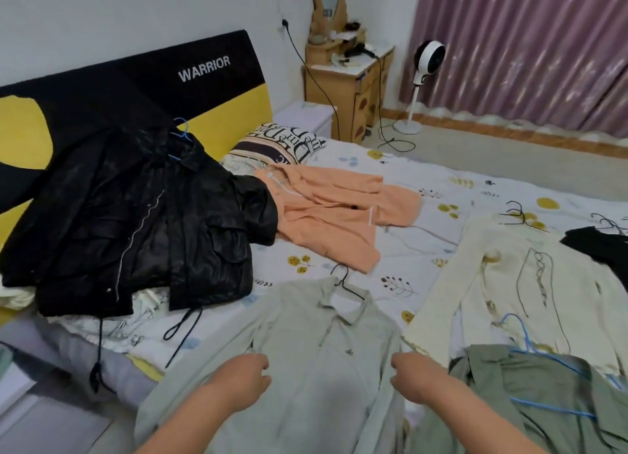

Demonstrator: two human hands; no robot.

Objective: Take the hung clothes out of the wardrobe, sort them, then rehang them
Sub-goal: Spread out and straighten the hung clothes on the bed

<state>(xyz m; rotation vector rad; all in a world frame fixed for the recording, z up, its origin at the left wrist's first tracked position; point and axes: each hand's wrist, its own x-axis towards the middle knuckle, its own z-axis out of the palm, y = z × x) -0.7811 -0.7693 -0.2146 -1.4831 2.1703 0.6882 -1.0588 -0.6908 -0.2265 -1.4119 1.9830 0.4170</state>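
A pale green collared shirt (326,358) lies flat on the bed on a black hanger (346,285). My left hand (243,377) pinches its left side and my right hand (413,374) pinches its right side, both with fingers closed on the fabric. A black jacket (142,222) on a blue hanger sits at the left by the headboard. An orange top (336,209) lies in the middle. A cream lace-up top (530,283) lies to the right, with an olive garment (543,396) on a blue hanger over its lower end. A black garment (601,246) shows at the right edge.
The bed (424,178) has a floral sheet and a patterned pillow (282,143). Beyond it stand a wooden dresser (350,80), a white floor fan (426,66), a trailing black cable and purple curtains (530,46). Floor shows at the lower left.
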